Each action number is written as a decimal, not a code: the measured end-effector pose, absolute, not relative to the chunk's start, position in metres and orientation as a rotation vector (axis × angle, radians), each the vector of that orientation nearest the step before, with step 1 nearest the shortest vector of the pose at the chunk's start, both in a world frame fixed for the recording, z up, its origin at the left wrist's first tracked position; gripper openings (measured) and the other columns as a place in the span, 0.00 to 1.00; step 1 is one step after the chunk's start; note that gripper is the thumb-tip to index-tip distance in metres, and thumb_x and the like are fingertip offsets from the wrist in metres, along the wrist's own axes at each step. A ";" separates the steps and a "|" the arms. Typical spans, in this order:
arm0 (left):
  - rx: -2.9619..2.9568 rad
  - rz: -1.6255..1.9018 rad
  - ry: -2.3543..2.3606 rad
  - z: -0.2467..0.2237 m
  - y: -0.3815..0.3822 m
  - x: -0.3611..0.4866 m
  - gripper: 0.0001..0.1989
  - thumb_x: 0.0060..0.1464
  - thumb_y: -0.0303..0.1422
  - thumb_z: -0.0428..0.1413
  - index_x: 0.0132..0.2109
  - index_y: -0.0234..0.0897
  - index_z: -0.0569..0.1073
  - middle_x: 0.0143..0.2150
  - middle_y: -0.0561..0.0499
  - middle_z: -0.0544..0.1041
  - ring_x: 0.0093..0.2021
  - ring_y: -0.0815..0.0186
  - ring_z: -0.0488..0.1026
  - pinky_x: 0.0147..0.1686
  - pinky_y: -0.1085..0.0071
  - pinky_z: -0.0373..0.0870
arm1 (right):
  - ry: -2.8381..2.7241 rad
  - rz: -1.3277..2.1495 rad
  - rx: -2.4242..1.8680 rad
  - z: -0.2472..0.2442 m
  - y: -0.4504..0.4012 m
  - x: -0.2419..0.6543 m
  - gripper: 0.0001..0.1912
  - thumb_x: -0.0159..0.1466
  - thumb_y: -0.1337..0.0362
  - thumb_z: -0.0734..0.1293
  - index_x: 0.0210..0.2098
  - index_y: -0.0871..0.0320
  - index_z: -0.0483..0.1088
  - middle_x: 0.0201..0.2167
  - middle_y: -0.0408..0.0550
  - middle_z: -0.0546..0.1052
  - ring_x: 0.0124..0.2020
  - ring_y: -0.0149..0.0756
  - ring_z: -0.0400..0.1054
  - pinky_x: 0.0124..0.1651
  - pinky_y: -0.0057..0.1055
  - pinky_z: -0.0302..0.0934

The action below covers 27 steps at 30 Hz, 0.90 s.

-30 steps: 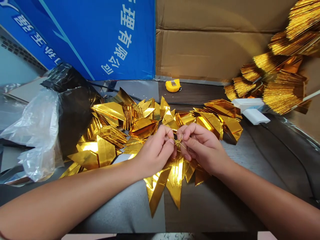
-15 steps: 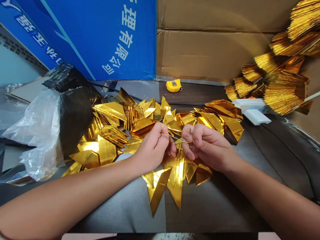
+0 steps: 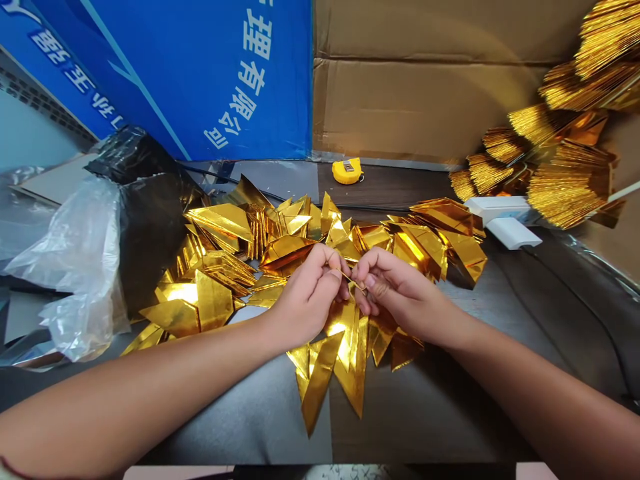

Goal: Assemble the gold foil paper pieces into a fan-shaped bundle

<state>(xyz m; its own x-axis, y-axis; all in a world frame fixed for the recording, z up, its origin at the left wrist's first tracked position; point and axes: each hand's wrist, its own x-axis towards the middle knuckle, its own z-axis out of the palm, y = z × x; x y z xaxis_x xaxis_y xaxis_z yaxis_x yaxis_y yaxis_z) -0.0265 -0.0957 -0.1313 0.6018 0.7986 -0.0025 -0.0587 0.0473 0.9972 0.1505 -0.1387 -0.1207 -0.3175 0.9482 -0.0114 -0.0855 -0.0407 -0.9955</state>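
My left hand and my right hand come close together in the middle of the view, both closed in a pinch. Between their fingertips runs a thin gold-coloured string, which both hands grip. Just beneath lies a bunch of folded gold foil paper pieces, their pointed ends fanned toward me. Its upper part is hidden behind my fingers. A larger heap of folded gold foil paper spreads behind and to the left of my hands.
At the back lies a yellow tape measure. A white power adapter with a black cable sits right. Pleated gold foil fans rise at far right. Plastic bags lie left; a blue panel and cardboard stand behind.
My right hand has moved left, closer to my left hand. The stretch of string between them is shorter. The foil heap looks almost unchanged.
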 end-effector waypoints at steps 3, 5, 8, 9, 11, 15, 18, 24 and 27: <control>1.335 0.730 0.698 -0.128 -0.096 -0.026 0.03 0.64 0.29 0.46 0.38 0.37 0.60 0.35 0.55 0.68 0.31 0.74 0.68 0.33 0.74 0.67 | -1.309 1.503 -0.991 -0.122 -0.140 0.148 0.16 0.71 0.49 0.66 0.38 0.55 0.62 0.25 0.38 0.69 0.25 0.28 0.62 0.29 0.28 0.59; 1.280 0.758 0.685 -0.126 -0.096 -0.025 0.03 0.63 0.29 0.47 0.38 0.37 0.60 0.36 0.54 0.69 0.30 0.75 0.67 0.31 0.75 0.66 | -1.292 1.502 -0.983 -0.122 -0.140 0.147 0.16 0.70 0.50 0.66 0.38 0.55 0.62 0.24 0.38 0.69 0.24 0.29 0.62 0.29 0.28 0.58; 1.235 0.817 0.679 -0.125 -0.096 -0.024 0.04 0.63 0.30 0.47 0.38 0.37 0.60 0.38 0.53 0.70 0.33 0.74 0.68 0.35 0.74 0.68 | -1.268 1.487 -0.980 -0.123 -0.141 0.146 0.16 0.70 0.49 0.67 0.37 0.54 0.62 0.24 0.37 0.69 0.24 0.29 0.62 0.29 0.28 0.58; 1.227 0.827 0.678 -0.126 -0.096 -0.024 0.04 0.64 0.30 0.47 0.37 0.37 0.60 0.39 0.53 0.70 0.33 0.73 0.69 0.37 0.73 0.69 | -1.256 1.470 -0.984 -0.123 -0.141 0.146 0.16 0.69 0.49 0.67 0.37 0.54 0.62 0.24 0.37 0.68 0.24 0.29 0.62 0.29 0.28 0.58; 1.194 0.824 0.666 -0.127 -0.096 -0.023 0.05 0.64 0.31 0.46 0.38 0.37 0.60 0.39 0.53 0.71 0.35 0.72 0.71 0.41 0.70 0.71 | -1.245 1.433 -0.994 -0.124 -0.141 0.145 0.17 0.69 0.49 0.68 0.36 0.54 0.62 0.24 0.38 0.69 0.24 0.29 0.62 0.28 0.28 0.58; 1.090 0.799 0.623 -0.128 -0.095 -0.021 0.05 0.65 0.30 0.46 0.37 0.38 0.59 0.37 0.54 0.73 0.36 0.70 0.73 0.42 0.67 0.70 | -1.255 1.395 -1.005 -0.124 -0.139 0.145 0.16 0.69 0.49 0.67 0.36 0.54 0.62 0.25 0.38 0.69 0.24 0.28 0.62 0.28 0.28 0.58; 1.075 0.785 0.641 -0.127 -0.095 -0.020 0.05 0.64 0.29 0.44 0.37 0.38 0.58 0.34 0.54 0.74 0.34 0.69 0.73 0.40 0.67 0.69 | -1.258 1.373 -1.003 -0.125 -0.138 0.145 0.16 0.69 0.49 0.67 0.35 0.54 0.63 0.26 0.38 0.69 0.25 0.28 0.62 0.28 0.27 0.58; 1.043 0.733 0.677 -0.127 -0.095 -0.019 0.04 0.63 0.30 0.45 0.37 0.38 0.59 0.31 0.53 0.76 0.37 0.66 0.74 0.44 0.65 0.68 | -1.246 1.372 -1.000 -0.126 -0.137 0.145 0.16 0.69 0.50 0.68 0.35 0.55 0.64 0.30 0.40 0.70 0.26 0.27 0.64 0.28 0.27 0.59; 0.958 0.733 0.645 -0.126 -0.094 -0.019 0.03 0.61 0.28 0.47 0.36 0.37 0.60 0.30 0.53 0.75 0.36 0.67 0.74 0.43 0.67 0.67 | -1.213 1.384 -0.992 -0.126 -0.138 0.145 0.17 0.68 0.50 0.69 0.35 0.56 0.64 0.29 0.39 0.70 0.25 0.26 0.64 0.28 0.26 0.59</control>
<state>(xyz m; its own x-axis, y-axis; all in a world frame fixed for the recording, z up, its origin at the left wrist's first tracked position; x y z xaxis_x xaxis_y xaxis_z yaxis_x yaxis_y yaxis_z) -0.0186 -0.0940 -0.1259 0.5936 0.7882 -0.1623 -0.2610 0.3793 0.8877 0.1453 -0.1377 -0.1258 -0.1601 0.9865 0.0333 -0.1627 0.0069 -0.9866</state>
